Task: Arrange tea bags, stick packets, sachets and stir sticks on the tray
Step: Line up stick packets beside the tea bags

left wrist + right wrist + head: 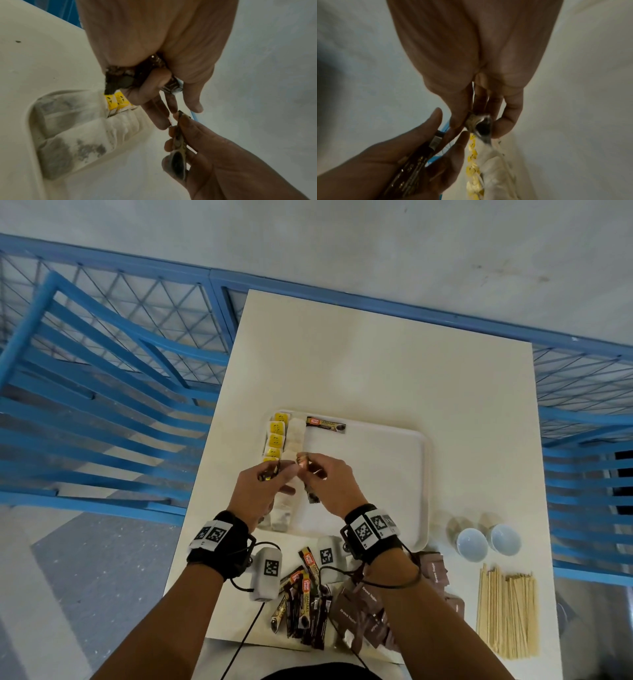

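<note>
Stick packets, dark glossy foil, lie heaped at the tabletop's near edge [305,607]. Above the white plastic tray's [394,474] left side, the left hand [260,491] clasps several, while the right hand [329,484] pinches one, long axis running near-to-far, beside the tea bags [294,440].

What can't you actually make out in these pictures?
- Head view: the near tea bags are partly hidden under the left hand.
- Head view: the brown sachets are covered by the right forearm.
- Left wrist view: the packets' print is blurred and how many are held is unclear.
</note>
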`<control>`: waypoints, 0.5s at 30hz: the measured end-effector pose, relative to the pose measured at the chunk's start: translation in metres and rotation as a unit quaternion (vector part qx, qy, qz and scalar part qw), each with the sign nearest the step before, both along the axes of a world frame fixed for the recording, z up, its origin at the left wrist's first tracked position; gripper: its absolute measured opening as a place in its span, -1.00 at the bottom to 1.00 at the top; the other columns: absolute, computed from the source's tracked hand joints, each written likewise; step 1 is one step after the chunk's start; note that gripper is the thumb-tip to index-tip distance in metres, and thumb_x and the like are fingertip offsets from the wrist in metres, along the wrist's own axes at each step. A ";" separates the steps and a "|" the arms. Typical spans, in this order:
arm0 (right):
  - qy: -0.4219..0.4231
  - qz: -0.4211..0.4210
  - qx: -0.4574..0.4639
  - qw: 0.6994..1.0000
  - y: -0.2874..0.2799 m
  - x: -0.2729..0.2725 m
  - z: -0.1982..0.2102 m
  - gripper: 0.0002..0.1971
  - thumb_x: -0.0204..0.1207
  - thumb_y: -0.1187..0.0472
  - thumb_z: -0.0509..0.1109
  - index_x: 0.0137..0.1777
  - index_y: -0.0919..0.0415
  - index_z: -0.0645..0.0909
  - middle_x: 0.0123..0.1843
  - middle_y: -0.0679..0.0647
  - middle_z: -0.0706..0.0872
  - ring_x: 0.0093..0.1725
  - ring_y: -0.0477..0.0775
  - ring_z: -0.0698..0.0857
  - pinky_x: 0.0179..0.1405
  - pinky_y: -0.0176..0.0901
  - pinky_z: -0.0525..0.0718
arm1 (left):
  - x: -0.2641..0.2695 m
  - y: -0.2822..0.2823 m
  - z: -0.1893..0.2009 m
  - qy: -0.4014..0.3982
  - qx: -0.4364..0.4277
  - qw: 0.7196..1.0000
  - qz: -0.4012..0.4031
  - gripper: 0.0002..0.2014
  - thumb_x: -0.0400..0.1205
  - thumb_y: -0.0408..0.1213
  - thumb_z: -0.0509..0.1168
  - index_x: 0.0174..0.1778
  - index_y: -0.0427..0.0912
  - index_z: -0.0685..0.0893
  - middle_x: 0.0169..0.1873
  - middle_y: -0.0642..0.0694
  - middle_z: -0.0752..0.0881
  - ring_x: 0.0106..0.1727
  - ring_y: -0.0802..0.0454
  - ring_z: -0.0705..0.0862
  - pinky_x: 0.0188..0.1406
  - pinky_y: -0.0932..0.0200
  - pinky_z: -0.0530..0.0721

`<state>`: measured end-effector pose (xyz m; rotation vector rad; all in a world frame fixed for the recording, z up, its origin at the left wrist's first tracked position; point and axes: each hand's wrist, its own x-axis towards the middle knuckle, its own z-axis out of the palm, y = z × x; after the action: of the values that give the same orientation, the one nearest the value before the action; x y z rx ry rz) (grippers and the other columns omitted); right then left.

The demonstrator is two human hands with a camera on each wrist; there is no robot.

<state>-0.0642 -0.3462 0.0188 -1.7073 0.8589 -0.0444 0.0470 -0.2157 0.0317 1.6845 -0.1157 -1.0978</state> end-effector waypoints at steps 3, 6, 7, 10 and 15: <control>0.012 0.033 0.012 0.999 -0.001 -0.003 0.001 -0.50 0.49 0.14 0.62 0.42 0.03 0.61 -0.12 -0.05 0.80 -0.24 -0.24 0.73 -0.24 -0.50 0.62 | 0.004 0.002 -0.007 -0.008 0.001 1.000 -0.003 -0.85 0.60 -0.11 0.55 -0.01 -0.08 0.87 -0.28 -0.31 0.84 -0.44 -0.15 0.59 -0.62 0.23 0.26; -0.009 0.020 0.064 0.998 -0.006 -0.006 0.003 -0.49 0.45 0.22 0.64 0.38 0.07 0.58 -0.16 0.02 0.82 -0.31 -0.14 0.74 -0.32 -0.35 0.68 | 0.005 0.005 -0.016 0.014 0.001 1.000 0.025 -0.81 0.57 -0.13 0.58 -0.09 -0.18 0.84 -0.27 -0.36 0.83 -0.37 -0.20 0.52 -0.58 0.23 0.24; -0.011 0.018 0.057 0.998 -0.008 -0.007 0.003 -0.52 0.47 0.22 0.64 0.36 0.06 0.59 -0.16 0.00 0.83 -0.28 -0.13 0.74 -0.29 -0.33 0.69 | 0.004 0.006 -0.018 0.027 -0.001 0.999 0.038 -0.79 0.56 -0.12 0.59 -0.11 -0.20 0.83 -0.25 -0.36 0.84 -0.28 -0.24 0.51 -0.54 0.20 0.22; -0.004 0.024 0.010 1.000 -0.016 -0.008 0.003 -0.64 0.50 0.17 0.61 0.27 0.03 0.65 -0.13 -0.09 0.86 -0.13 -0.22 0.77 -0.08 -0.47 0.61 | 0.002 0.008 -0.026 0.046 -0.020 0.997 0.065 -0.86 0.58 -0.18 0.57 -0.14 -0.18 0.84 -0.18 -0.40 0.83 -0.13 -0.29 0.52 -0.58 0.16 0.22; -0.012 -0.025 0.011 1.000 -0.019 -0.005 0.002 -0.79 0.54 0.26 0.56 0.16 0.10 0.74 -0.13 -0.10 0.87 -0.10 -0.26 0.78 -0.09 -0.49 0.57 | -0.003 0.005 -0.025 0.061 -0.035 0.994 0.083 -0.98 0.60 -0.31 0.54 -0.10 -0.14 0.87 -0.11 -0.52 0.78 -0.22 -0.31 0.48 -0.69 0.23 0.27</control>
<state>-0.0696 -0.3653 0.0212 -1.6625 0.8809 -0.0886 0.0445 -0.2108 0.0064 1.5307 0.0628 -1.0562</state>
